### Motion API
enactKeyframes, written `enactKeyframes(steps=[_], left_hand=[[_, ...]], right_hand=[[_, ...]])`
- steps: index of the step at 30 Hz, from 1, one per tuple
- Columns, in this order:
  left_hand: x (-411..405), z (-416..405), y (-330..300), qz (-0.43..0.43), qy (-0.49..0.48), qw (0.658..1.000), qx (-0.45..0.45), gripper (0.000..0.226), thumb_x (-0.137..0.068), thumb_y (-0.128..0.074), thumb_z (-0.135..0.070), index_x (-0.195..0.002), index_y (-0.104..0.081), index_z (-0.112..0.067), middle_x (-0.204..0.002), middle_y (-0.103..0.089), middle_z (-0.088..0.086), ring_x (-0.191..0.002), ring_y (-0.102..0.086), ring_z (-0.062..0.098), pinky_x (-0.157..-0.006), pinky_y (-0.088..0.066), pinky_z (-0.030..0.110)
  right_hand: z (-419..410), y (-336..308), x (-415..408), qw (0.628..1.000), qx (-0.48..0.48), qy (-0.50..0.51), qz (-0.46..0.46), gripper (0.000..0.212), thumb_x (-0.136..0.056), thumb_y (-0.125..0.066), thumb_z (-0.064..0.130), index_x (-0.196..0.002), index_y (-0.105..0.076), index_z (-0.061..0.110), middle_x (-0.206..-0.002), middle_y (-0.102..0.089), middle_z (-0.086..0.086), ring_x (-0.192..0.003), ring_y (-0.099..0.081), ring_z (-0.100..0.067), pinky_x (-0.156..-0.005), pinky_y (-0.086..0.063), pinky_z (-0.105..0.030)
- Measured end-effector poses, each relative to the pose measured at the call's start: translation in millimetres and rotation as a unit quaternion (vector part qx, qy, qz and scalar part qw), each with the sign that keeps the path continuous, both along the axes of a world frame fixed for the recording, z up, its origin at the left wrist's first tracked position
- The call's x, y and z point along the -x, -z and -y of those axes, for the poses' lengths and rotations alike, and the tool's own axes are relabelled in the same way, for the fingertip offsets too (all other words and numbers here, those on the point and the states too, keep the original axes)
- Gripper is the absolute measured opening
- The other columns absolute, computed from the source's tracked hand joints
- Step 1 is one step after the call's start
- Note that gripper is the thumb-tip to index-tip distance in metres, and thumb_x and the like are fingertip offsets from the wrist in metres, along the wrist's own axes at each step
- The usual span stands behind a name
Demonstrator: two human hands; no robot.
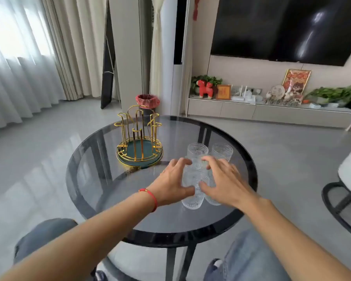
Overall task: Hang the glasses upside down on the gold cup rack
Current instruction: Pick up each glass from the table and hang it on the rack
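A gold cup rack (139, 136) with a green round base stands empty on the left half of a round dark glass table (101, 179). To its right stands a cluster of several clear textured glasses (197, 152), upright. My left hand (170, 183) and my right hand (221, 179) reach around the nearest glass (193, 179) from both sides, fingers spread and touching it. Whether either hand grips it firmly is unclear. Another glass (222, 151) stands at the back right of the cluster.
A waste bin (147, 101) with a red liner stands on the floor behind the rack. A low TV cabinet (272, 112) with ornaments runs along the far wall. A black-framed seat (342, 199) is at the right. My knees show under the table's near edge.
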State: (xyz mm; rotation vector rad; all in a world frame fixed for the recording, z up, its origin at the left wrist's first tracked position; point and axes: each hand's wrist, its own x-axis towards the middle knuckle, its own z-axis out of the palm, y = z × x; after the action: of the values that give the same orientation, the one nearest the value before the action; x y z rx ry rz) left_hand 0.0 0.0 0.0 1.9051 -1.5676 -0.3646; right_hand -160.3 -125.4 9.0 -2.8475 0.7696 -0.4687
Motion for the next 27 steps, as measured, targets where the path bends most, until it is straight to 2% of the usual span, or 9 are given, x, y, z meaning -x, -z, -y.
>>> enactKeyframes(steps=[3,6,11,16,19,21,23,24,27], left_hand=[[16,1,13,-0.003,-0.010,1.000,0.001,0.091,-0.079,-0.079,-0.024,-0.152,-0.025,-0.020,-0.143,-0.039,0.013,-0.128,-0.044,0.032,-0.110,-0.041,0.039],[23,11,28,0.035,-0.016,0.999,0.031,0.096,-0.076,-0.077,-0.017,-0.155,-0.022,-0.019,-0.139,-0.040,0.015,-0.124,-0.044,0.038,-0.109,-0.040,0.042],[12,21,47,0.004,-0.022,0.999,0.048,0.098,-0.075,-0.081,-0.019,-0.154,-0.024,-0.020,-0.138,-0.043,0.012,-0.124,-0.049,0.032,-0.089,-0.030,0.014],[0,19,46,0.009,-0.026,0.998,0.062,0.099,-0.073,-0.086,-0.032,-0.152,-0.027,-0.025,-0.132,-0.046,0.003,-0.117,-0.055,0.022,-0.091,-0.042,0.023],[-15,8,33,0.017,-0.033,0.996,0.087,0.102,-0.065,-0.087,-0.039,-0.151,-0.032,-0.027,-0.130,-0.045,-0.004,-0.115,-0.050,0.013,-0.092,-0.044,0.023],[-32,1,18,-0.001,-0.044,0.993,0.106,0.097,-0.060,-0.083,-0.049,-0.146,-0.042,-0.030,-0.124,-0.047,-0.008,-0.110,-0.050,0.007,-0.091,-0.048,0.022],[-53,-5,4,-0.072,-0.085,0.985,0.132,0.087,-0.057,-0.081,-0.057,-0.136,-0.052,-0.032,-0.121,-0.054,-0.010,-0.109,-0.054,0.005,-0.090,-0.049,0.020],[-63,-7,-1,-0.145,-0.108,0.973,0.143,0.083,-0.056,-0.084,-0.057,-0.130,-0.056,-0.032,-0.120,-0.057,-0.008,-0.110,-0.058,0.007,-0.088,-0.051,0.022],[-91,-11,-6,-0.430,-0.123,0.876,0.180,0.081,-0.056,-0.091,-0.043,-0.125,-0.057,-0.020,-0.125,-0.060,0.014,-0.105,-0.071,0.026,-0.076,-0.062,0.040]], right_hand=[[-3,13,5,0.999,0.010,0.001,-0.041,0.089,-0.082,-0.060,0.064,-0.153,-0.028,0.022,-0.144,-0.053,-0.003,-0.138,-0.041,-0.024,-0.118,-0.025,-0.039],[3,18,2,0.998,0.040,-0.020,-0.039,0.093,-0.077,-0.055,0.071,-0.152,-0.029,0.022,-0.137,-0.054,0.000,-0.137,-0.039,-0.020,-0.120,-0.020,-0.037],[6,22,-6,0.999,-0.027,-0.037,-0.023,0.093,-0.075,-0.061,0.063,-0.153,-0.027,0.025,-0.132,-0.053,0.004,-0.137,-0.032,-0.012,-0.126,-0.008,-0.043],[2,18,-11,0.995,-0.082,-0.049,0.042,0.093,-0.069,-0.074,0.053,-0.147,-0.027,0.033,-0.127,-0.058,0.005,-0.132,-0.033,0.006,-0.126,0.008,-0.031],[-4,10,-20,0.988,-0.112,-0.075,0.077,0.087,-0.072,-0.076,0.050,-0.144,-0.028,0.041,-0.131,-0.057,0.010,-0.134,-0.034,0.009,-0.125,-0.009,-0.030],[-5,2,-29,0.974,-0.175,-0.092,0.114,0.078,-0.078,-0.075,0.050,-0.142,-0.031,0.048,-0.136,-0.054,0.019,-0.136,-0.034,0.011,-0.115,-0.026,-0.022],[-8,-4,-43,0.949,-0.238,-0.102,0.178,0.062,-0.086,-0.070,0.048,-0.140,-0.040,0.046,-0.141,-0.053,0.023,-0.137,-0.043,0.007,-0.109,-0.035,-0.019],[-10,-5,-52,0.937,-0.259,-0.095,0.216,0.053,-0.090,-0.067,0.046,-0.139,-0.046,0.042,-0.141,-0.053,0.022,-0.135,-0.047,0.005,-0.108,-0.040,-0.019],[-16,-7,-83,0.914,-0.324,-0.031,0.244,0.041,-0.102,-0.056,0.050,-0.141,-0.049,0.039,-0.140,-0.055,0.018,-0.120,-0.059,0.006,-0.096,-0.050,-0.015]])
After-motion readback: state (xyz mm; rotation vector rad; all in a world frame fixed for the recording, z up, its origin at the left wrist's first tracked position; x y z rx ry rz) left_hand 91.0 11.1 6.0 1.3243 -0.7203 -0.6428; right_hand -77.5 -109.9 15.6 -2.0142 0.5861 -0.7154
